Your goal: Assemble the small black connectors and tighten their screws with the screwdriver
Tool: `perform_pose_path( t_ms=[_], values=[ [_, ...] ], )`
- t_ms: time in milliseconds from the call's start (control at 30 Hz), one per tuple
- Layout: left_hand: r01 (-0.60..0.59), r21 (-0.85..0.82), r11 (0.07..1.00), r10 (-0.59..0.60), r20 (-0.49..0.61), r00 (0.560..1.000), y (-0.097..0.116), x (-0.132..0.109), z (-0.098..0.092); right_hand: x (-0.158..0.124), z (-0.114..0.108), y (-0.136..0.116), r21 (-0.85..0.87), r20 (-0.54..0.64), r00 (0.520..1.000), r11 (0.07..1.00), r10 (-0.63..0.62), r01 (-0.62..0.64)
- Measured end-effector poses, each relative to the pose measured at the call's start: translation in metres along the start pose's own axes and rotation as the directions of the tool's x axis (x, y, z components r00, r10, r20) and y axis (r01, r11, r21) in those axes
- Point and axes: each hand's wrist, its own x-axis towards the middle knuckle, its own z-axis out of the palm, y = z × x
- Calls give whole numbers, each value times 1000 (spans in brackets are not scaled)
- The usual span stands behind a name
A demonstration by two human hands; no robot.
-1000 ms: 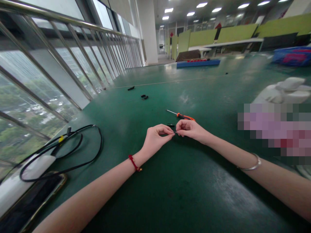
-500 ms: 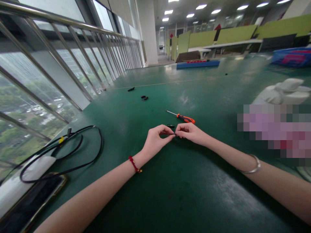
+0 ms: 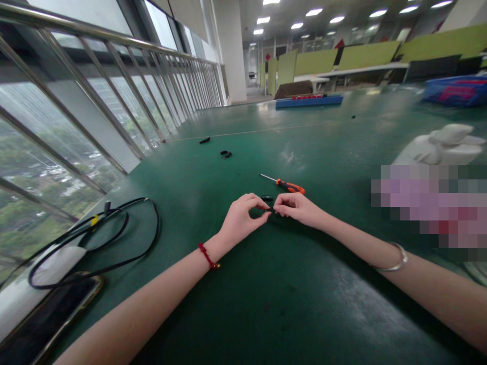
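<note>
Over the green table [image 3: 228, 304], my left hand [image 3: 245, 215] and my right hand [image 3: 299, 209] meet with fingertips almost touching. Both are closed in a pinch around a small dark piece [image 3: 271, 210], mostly covered by the fingers, so its kind is not clear. Just beyond the fingertips lies a small black rectangular part [image 3: 267, 198]. A screwdriver [image 3: 287, 185] with an orange and black handle rests behind my right hand, its thin shaft pointing left.
Small black parts [image 3: 225, 153] and a thin black piece [image 3: 204, 140] lie farther back. At left are a black cable [image 3: 158, 223], a white power strip [image 3: 57, 266] and a phone [image 3: 49, 314]. A blue tray [image 3: 309, 102] stands far back; a white object [image 3: 433, 144] sits right.
My left hand has shifted slightly left, and a little more of the small dark piece shows between the fingertips. My right hand stays nearly in place.
</note>
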Motion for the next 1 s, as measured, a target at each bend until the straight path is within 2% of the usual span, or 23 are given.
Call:
perform_pose_path(
  t_ms=[133, 200, 267, 367, 467, 700, 1000],
  values=[
    [92, -83, 992, -94, -18, 995, -12, 13, -11, 2, -2, 2, 12, -206, 977, 998, -50, 54],
    [139, -126, 982, -138, 13, 990, -22, 23, -15, 4, -5, 5, -53, -292, 952, 996, -89, 77],
    [169, -165, 972, -164, 44, 985, -32, 32, -16, 5, -6, 8, -129, -327, 938, 989, -118, 79],
    [172, -195, 966, -148, 131, 980, -42, 43, -10, 7, -7, 14, -201, -303, 943, 977, -134, 74],
    [226, -249, 942, -185, 176, 967, -46, 47, -1, 8, -6, 16, -254, -262, 955, 964, -142, 74],
    [244, -319, 916, -189, 193, 963, -51, 42, 5, 8, -7, 14, -408, -194, 974, 913, -113, 24],
    [246, -291, 925, -191, 204, 960, -50, 43, 5, 8, -7, 15, -453, -167, 979, 891, -121, 33]
  ],
)
